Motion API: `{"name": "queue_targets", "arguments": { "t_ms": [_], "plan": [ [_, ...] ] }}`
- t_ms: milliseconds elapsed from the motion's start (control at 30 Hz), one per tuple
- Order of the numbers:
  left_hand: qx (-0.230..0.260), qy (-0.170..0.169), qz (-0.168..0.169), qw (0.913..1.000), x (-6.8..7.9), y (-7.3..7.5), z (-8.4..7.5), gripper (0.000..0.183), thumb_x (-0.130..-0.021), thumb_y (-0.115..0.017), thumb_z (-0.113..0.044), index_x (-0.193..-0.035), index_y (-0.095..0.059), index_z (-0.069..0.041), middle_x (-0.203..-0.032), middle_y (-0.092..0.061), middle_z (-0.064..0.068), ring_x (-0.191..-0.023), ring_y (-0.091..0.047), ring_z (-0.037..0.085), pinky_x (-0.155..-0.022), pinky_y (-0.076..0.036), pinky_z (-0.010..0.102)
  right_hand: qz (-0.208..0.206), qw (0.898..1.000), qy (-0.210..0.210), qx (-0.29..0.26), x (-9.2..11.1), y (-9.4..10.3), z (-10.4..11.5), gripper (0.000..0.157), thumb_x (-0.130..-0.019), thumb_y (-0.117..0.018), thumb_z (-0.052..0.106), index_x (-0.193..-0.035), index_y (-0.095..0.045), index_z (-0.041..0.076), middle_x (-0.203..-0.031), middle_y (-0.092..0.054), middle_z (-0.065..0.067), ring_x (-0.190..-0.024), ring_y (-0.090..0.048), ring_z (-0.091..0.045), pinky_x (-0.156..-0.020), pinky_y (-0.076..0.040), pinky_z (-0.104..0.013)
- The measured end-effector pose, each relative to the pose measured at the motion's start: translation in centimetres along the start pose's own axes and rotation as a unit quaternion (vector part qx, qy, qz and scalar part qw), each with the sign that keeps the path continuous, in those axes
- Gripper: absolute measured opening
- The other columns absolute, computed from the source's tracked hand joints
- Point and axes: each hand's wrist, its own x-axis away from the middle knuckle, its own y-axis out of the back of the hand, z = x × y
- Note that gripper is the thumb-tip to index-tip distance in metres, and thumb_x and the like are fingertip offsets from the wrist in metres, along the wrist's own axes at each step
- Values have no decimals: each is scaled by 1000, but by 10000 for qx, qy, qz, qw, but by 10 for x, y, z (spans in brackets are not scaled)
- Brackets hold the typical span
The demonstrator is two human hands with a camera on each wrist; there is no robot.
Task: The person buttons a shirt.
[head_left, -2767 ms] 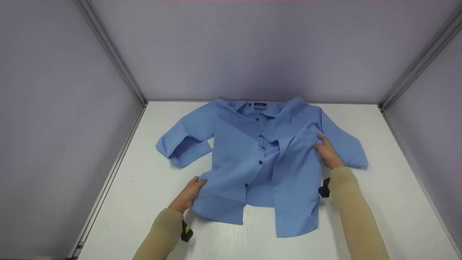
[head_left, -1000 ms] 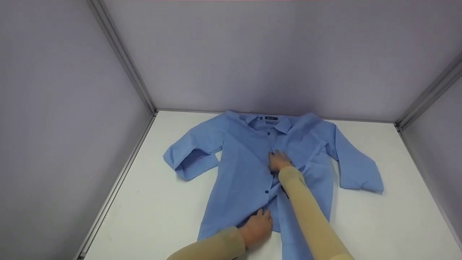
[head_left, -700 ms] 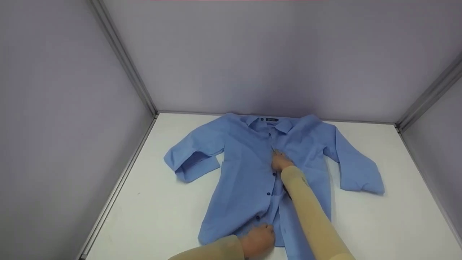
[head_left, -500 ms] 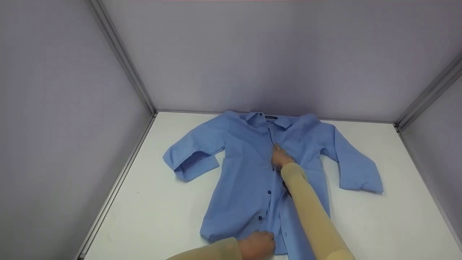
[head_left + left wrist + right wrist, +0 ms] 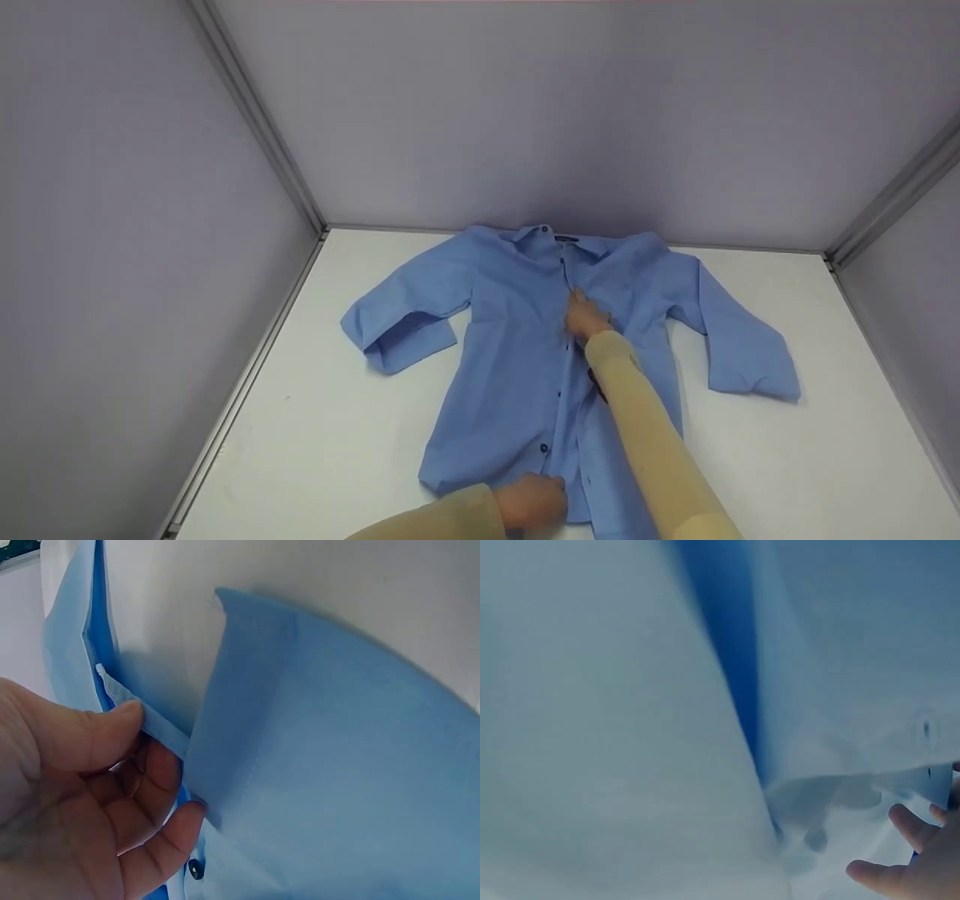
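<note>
A light blue button-up shirt (image 5: pixel 502 352) lies face up on the table, collar (image 5: pixel 534 238) toward the back wall. At the bottom of its front opening is my left hand (image 5: pixel 532 501). The left wrist view shows this hand (image 5: pixel 82 787) pinching the front edge strip between thumb and curled fingers, with a dark button (image 5: pixel 196 868) close by. My right hand (image 5: pixel 586 316) holds the front edge at chest height. Only some fingers (image 5: pixel 911 829) appear in the right wrist view, and their grip is partly hidden. The lower right front panel (image 5: pixel 611 480) hangs apart from the left one.
White table (image 5: pixel 300 450) extends on both sides of the shirt. Grey panels, including the back wall (image 5: pixel 480 112), enclose it at the back and sides. Both shirt sleeves spread outward, the left cuff (image 5: pixel 409 352) gaping and the right sleeve (image 5: pixel 750 360) bent downward.
From the shirt's sides, both hands have come to the front opening. The right hand has edged upward lately, the collar rising and tilting. The left front panel now lies straighter, nearer the right one.
</note>
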Motion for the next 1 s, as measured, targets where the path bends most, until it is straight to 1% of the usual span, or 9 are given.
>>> {"name": "queue_targets", "arguments": {
  "t_ms": [133,267,400,567,667,800,833,900,1000],
  "plan": [
    [325,18,63,9994,-3,-6,-3,8,-84,-56,-16,-81,-63,-15,-73,-48,-4,-57,-41,8,-48,-40,25,-270,9977,210,593,3,-14,-6,52,-91,-46,13,-136,-25,-4,-141,-20,-19,-123,-22,-40,-87,-25,-62],
    [220,248,-211,9992,-1,-8,-7,5,-81,-58,-14,-79,-63,-14,-73,-49,-4,-57,-43,9,-48,-40,26,-890,9889,553,1053,4,-27,-8,39,-90,-46,7,-125,-41,-8,-130,-35,-22,-115,-35,-40,-82,-35,-57],
    [51,486,-454,9978,1,-9,-7,3,-79,-60,-16,-77,-63,-14,-73,-48,-4,-58,-44,10,-49,-41,26,-1741,9810,640,562,1,-29,-8,26,-88,-42,-4,-111,-51,-10,-113,-47,-23,-100,-46,-38,-78,-41,-47],
    [280,497,-453,9973,1,-7,-4,7,-80,-60,-17,-82,-63,-12,-74,-47,-3,-61,-44,10,-54,-43,27,-2537,9665,339,-184,-3,-18,-6,17,-88,-44,-4,-97,-58,-8,-96,-53,-22,-89,-51,-36,-75,-43,-44],
    [392,445,-429,9973,2,-6,-4,9,-82,-57,-17,-83,-63,-11,-74,-47,-2,-61,-44,10,-55,-43,27,-2485,9670,439,-353,-8,-18,-6,18,-89,-42,-4,-92,-60,-7,-94,-52,-21,-88,-50,-34,-75,-42,-43],
    [331,468,-391,9976,3,-4,-2,9,-82,-57,-17,-84,-64,-11,-75,-48,-2,-62,-45,11,-54,-43,27,-2250,9689,1032,6,-62,-59,-36,25,-89,-37,1,-78,-59,-4,-84,-50,-20,-76,-49,-31,-69,-40,-41],
    [305,464,-384,9977,3,-5,-2,9,-82,-58,-17,-85,-64,-11,-75,-48,-2,-62,-45,11,-55,-43,27,-2193,9683,1198,45,-61,-62,-34,26,-88,-37,2,-76,-59,-4,-83,-51,-20,-74,-50,-31,-69,-40,-40],
    [290,438,-383,9979,3,-5,-2,8,-81,-59,-16,-85,-64,-11,-76,-49,-2,-62,-45,11,-55,-43,27,-1906,9766,986,128,-71,-71,-36,27,-87,-38,3,-68,-56,-5,-81,-51,-23,-72,-50,-33,-70,-40,-43],
    [183,388,-394,9983,3,-6,-5,9,-81,-58,-15,-87,-63,-11,-78,-49,-2,-63,-45,10,-54,-44,26,-1674,9835,689,9,-31,-49,-8,27,-82,-44,-1,-56,-50,-1,-76,-53,-24,-69,-50,-34,-69,-41,-45]
  ]
}}
